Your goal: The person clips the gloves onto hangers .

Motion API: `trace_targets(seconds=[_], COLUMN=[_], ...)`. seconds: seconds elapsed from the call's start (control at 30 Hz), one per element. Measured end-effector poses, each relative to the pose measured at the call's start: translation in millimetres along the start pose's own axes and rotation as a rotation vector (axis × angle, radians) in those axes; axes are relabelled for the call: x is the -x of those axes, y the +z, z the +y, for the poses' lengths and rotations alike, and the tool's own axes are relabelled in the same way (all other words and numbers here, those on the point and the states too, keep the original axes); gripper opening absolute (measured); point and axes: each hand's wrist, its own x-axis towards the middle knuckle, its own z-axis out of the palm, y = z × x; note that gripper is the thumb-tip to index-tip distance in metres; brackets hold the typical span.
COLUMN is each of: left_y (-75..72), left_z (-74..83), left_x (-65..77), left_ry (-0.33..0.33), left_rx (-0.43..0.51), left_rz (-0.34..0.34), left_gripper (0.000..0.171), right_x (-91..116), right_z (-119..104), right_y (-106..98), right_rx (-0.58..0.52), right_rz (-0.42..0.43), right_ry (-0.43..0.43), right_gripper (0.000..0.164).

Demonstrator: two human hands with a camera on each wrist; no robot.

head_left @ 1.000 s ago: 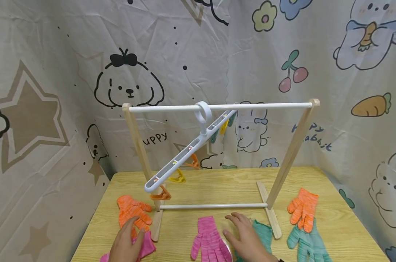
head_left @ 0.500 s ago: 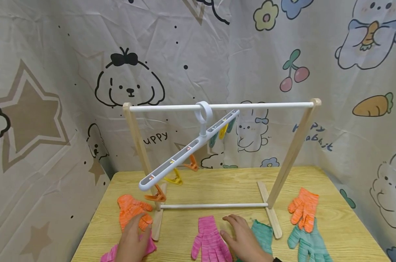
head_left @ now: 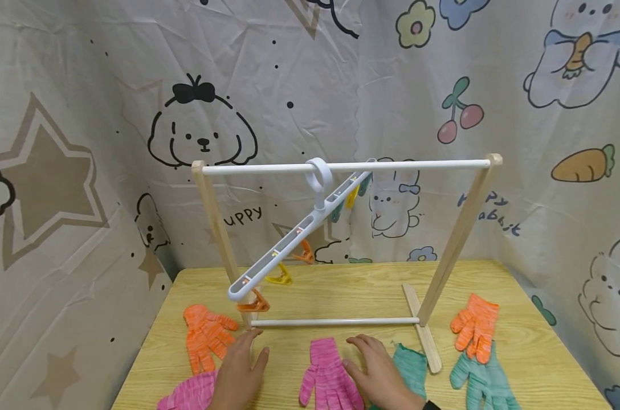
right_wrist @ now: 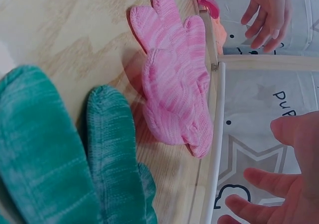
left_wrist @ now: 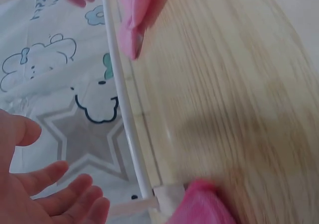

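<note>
My left hand (head_left: 240, 367) hovers beside the rack's left foot, fingers loosely spread, holding nothing. Close to its left, a pink knit glove (head_left: 189, 393) lies under an orange glove (head_left: 204, 339). My right hand (head_left: 379, 370) is likewise relaxed and holds nothing, between a pink glove (head_left: 326, 370) and a green glove (head_left: 411, 367), partly hiding the green one. Behind both hands, a grey-white clip hanger (head_left: 284, 249) hangs by its ring from the rack's top rod (head_left: 417, 165), set at a slant. Orange clips (head_left: 253, 302) and a yellow clip (head_left: 281, 277) dangle from its near half.
The rack's wooden right post (head_left: 456, 242) stands on a flat foot (head_left: 421, 330), with a white lower rod (head_left: 335, 322) across the table. Far right, an orange glove (head_left: 476, 324) overlaps a green glove (head_left: 484, 376). A printed curtain (head_left: 310, 85) surrounds the wooden table (head_left: 351, 290).
My left hand has moved right, away from the orange and pink gloves. The hanger's near end swung left, then back right. My right hand has shifted only slightly left.
</note>
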Motion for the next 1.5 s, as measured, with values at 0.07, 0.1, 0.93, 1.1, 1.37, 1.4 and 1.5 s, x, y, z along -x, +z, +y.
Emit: trace_targets(seconds=[0.07, 0.1, 0.93, 1.1, 1.37, 1.4, 1.5], left_y=[5.3, 7.7, 65.5, 78.7, 91.8, 92.9, 95.3], left_z=[3.7, 5.6, 43.6, 45.8, 46.8, 46.9, 46.3], left_x=[0.7, 0.8, -12.6, -14.4, -15.5, -15.3, -14.6], left_ry=[-0.007, -0.009, 0.081, 0.077, 0.096, 0.106, 0.124], left_rx=[-0.008, -0.014, -0.080, -0.150, -0.279, -0.293, -0.335], left_rz=[-0.018, -0.026, -0.116, -0.126, -0.116, -0.109, -0.089], left_gripper=[0.041, 0.041, 0.047, 0.053, 0.054, 0.053, 0.051], right_x=[-0.1, -0.2, -6.9, -7.1, -8.3, -8.4, -8.8], right_z=[-0.3, -0.4, -5.0, -5.6, -7.2, -7.6, -9.0], right_y=[0.1, 0.3, 2.5, 3.4, 3.0, 2.8, 2.4], right_rx=[-0.002, -0.002, 0.024, 0.035, 0.021, 0.018, 0.019], right_rz=[-0.005, -0.006, 0.031, 0.043, 0.027, 0.025, 0.024], right_ry=[0.003, 0.003, 0.008, 0.013, 0.013, 0.012, 0.009], right_gripper=[0.050, 0.050, 0.045, 0.044, 0.046, 0.046, 0.046])
